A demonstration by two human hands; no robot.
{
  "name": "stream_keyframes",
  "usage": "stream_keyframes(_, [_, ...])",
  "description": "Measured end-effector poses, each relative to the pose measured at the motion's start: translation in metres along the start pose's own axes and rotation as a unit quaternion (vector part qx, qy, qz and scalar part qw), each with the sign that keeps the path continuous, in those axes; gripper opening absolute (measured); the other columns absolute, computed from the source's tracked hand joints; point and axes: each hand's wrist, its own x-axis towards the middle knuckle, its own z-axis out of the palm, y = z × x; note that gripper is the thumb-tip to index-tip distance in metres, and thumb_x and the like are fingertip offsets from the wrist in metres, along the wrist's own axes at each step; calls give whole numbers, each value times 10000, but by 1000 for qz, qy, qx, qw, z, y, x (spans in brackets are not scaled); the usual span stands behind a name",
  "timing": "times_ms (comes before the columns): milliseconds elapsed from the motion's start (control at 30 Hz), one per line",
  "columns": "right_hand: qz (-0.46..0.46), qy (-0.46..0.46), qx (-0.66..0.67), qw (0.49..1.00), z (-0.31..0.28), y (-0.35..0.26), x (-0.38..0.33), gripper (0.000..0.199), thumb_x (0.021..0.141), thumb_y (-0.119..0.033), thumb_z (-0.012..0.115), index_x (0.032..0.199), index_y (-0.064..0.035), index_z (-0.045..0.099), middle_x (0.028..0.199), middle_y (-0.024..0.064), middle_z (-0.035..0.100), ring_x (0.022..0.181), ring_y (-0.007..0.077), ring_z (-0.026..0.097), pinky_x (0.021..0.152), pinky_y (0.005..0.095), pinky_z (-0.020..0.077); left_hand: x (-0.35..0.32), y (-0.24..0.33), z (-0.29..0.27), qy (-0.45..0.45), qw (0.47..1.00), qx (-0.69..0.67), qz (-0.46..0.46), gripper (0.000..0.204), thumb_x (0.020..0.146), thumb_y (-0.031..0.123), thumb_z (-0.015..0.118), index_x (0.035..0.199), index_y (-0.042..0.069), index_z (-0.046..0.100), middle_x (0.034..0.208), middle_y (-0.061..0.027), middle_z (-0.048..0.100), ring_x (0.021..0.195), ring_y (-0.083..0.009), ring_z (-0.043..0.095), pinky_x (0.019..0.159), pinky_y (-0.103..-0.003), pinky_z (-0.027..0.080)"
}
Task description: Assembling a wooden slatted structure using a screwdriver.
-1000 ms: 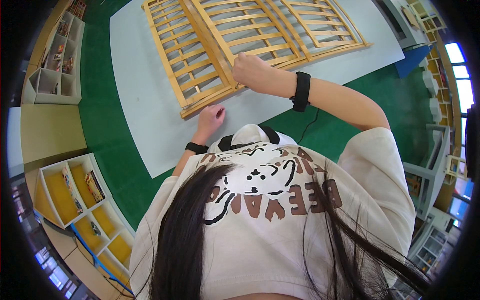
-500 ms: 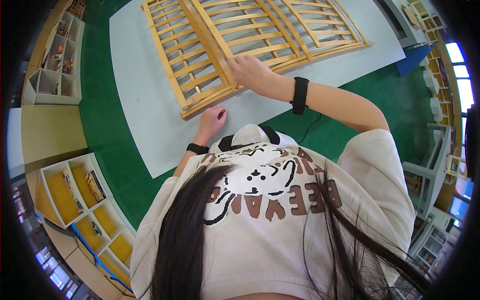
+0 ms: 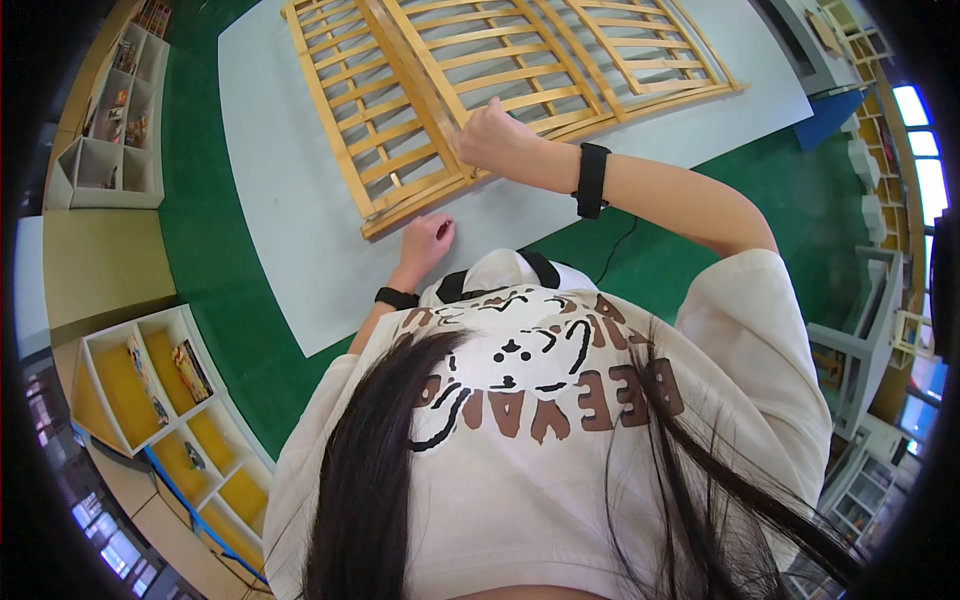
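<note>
A light wooden slatted frame (image 3: pixel 520 75), made of several slatted panels, lies flat on the pale grey tabletop (image 3: pixel 270 200). My right hand (image 3: pixel 487 140) is closed over the near edge of the frame, beside the end of a thick middle rail (image 3: pixel 405 80). Whatever its fingers pinch is hidden; a small dark spot shows just below the hand. My left hand (image 3: pixel 427 242) rests on the tabletop just in front of the frame's near left corner, fingers curled in. A dark hollow shows in that fist, and its contents cannot be made out. Both wrists wear black bands.
Green floor (image 3: pixel 215 290) surrounds the table. White shelving with yellow backing (image 3: pixel 180 390) stands at the left, and a grey cubby unit (image 3: pixel 120 120) further up. A dark cable (image 3: pixel 622 250) hangs near my right forearm. Pale furniture (image 3: pixel 850 320) lines the right side.
My right hand has turned at the wrist and shifted slightly toward me and left, knuckles now raised. The left hand and the frame stay in place.
</note>
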Motion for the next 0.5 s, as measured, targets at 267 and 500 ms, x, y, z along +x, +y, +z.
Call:
stream_keyframes(267, [-23, -76, 101, 992, 7, 5, -2, 158, 601, -122, 628, 708, -46, 541, 580, 55, 570, 579, 194, 599, 422, 297, 416, 1, 2, -2, -2, 1000, 13, -7, 61, 688, 118, 581, 727, 73, 597, 690, -97, 594, 609, -285, 542, 557, -362, 434])
stream_keyframes(500, [101, -137, 203, 964, 4, 7, 2, 137, 640, -163, 609, 733, -65, 628, 646, 20, 591, 574, 194, 603, 404, 332, 436, 2, 3, -1, 0, 1000, 8, -4, 56, 691, 118, 579, 724, 74, 588, 672, -97, 586, 615, -284, 541, 557, -365, 432])
